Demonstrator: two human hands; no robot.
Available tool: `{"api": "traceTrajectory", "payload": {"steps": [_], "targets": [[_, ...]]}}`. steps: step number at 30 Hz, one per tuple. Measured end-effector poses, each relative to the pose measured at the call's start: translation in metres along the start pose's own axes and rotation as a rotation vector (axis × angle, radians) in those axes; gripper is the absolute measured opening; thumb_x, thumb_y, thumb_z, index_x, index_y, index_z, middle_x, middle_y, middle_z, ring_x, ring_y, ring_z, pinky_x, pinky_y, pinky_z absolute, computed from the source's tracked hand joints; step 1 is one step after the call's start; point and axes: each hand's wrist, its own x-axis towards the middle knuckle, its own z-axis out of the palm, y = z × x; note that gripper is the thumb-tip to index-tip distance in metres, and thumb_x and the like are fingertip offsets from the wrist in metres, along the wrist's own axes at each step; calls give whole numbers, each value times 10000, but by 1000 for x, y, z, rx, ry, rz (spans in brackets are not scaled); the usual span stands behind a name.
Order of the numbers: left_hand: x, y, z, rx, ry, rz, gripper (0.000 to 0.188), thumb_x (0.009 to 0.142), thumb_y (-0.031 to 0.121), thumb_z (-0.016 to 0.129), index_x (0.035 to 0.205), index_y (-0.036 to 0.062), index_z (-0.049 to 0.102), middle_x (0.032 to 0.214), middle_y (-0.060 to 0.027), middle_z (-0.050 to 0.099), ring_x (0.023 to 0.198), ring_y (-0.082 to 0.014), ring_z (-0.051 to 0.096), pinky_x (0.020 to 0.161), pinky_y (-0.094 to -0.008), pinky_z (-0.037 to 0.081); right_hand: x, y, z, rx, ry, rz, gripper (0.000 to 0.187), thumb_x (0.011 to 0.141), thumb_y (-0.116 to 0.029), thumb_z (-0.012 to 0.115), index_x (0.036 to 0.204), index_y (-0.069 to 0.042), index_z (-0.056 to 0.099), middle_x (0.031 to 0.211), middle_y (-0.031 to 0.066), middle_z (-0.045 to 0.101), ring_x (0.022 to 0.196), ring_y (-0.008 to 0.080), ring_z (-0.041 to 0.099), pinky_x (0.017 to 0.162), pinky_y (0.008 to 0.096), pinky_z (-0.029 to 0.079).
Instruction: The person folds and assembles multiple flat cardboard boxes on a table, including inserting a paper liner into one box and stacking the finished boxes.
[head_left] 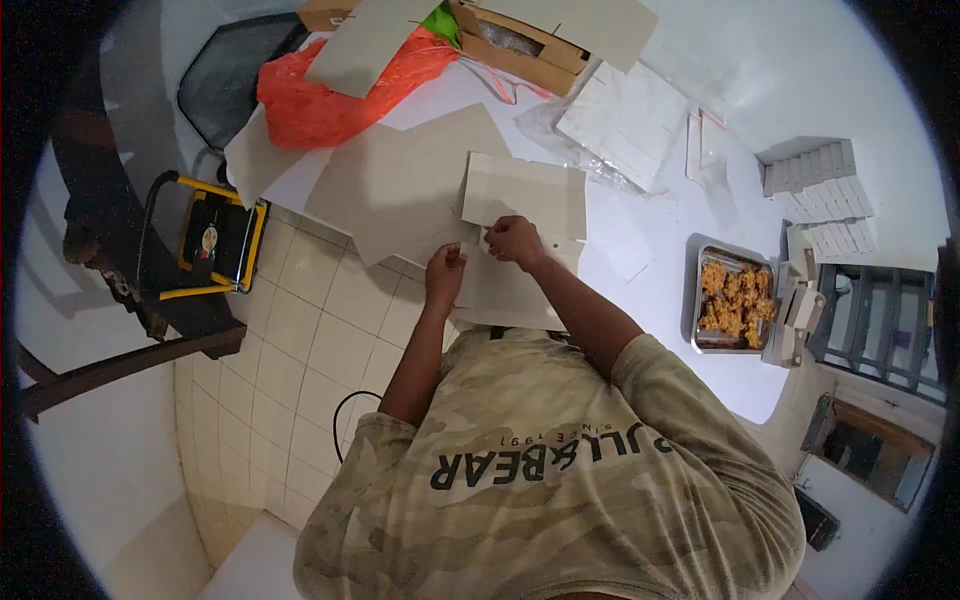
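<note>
Both hands on the card at the near edge of the tabletop [640, 235], around mid-length. Work piece is a grey cardboard blank [525, 195]: far part is a roughly square panel, near part runs down to the near edge, right in front of the shirt [590, 450].

Left hand [445, 275]: at the blank's left side, fingers curled. Can't tell if they pinch the card or only rest against it.

Right hand [513, 243]: over the blank, just below the square panel, fingers bent and drawn together, tips pointing left. Can't tell if card is caught between them. Hands are near each other, not touching.

Surroundings: flat grey sheets [400, 170] overlap left of the blank, some sticking out past the near edge. Red plastic bag [310, 105] toward the left end, another grey panel partly over it. Brown carton [562, 72] at the far side, beyond the blank. White sheets in clear plastic [625, 125] to the right of that carton.

Right end: metal tray [730, 349] of fried pieces [735, 295], near the near right corner. Small white boxes [800, 305] just beside it at the right edge; stacked white boxes [825, 195] farther up that edge, by the wall.
</note>
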Motion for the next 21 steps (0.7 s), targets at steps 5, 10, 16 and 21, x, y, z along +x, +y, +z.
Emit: {"api": "traceTrajectory", "payload": {"steps": [5, 10, 16, 21], "targets": [[9, 30, 10, 552, 127, 358, 229, 734, 215, 602, 895, 52, 588, 826, -118, 565, 793, -274, 540, 733, -355, 429, -11, 8, 5, -517, 155, -467, 217, 701, -219, 652, 738, -15, 587, 648, 87, 598, 599, 184, 594, 548, 290, 483], [36, 41, 9, 648, 3, 237, 191, 738, 243, 588, 791, 62, 617, 792, -114, 590, 751, -268, 566, 663, -361, 447, -56, 24, -47, -133, 497, -255, 282, 682, -255, 672, 822, -34, 567, 792, 131, 583, 701, 269, 581, 621, 370, 457], [39, 48, 8, 723, -112, 266, 169, 731, 212, 584, 767, 51, 617, 730, -106, 610, 694, -268, 589, 628, -364, 462, -50, 95, -81, -363, 691, -143, 365, 627, -181, 688, 940, -38, 567, 848, 158, 584, 787, 289, 570, 693, 373, 457], [38, 36, 12, 645, -177, 320, 134, 724, 169, 576, 742, 41, 610, 665, -110, 604, 624, -263, 589, 599, -354, 470, -46, 77, -63, -156, 758, -212, 196, 689, -207, 630, 763, -26, 619, 733, 149, 616, 661, 290, 605, 615, 348, 483]]}}
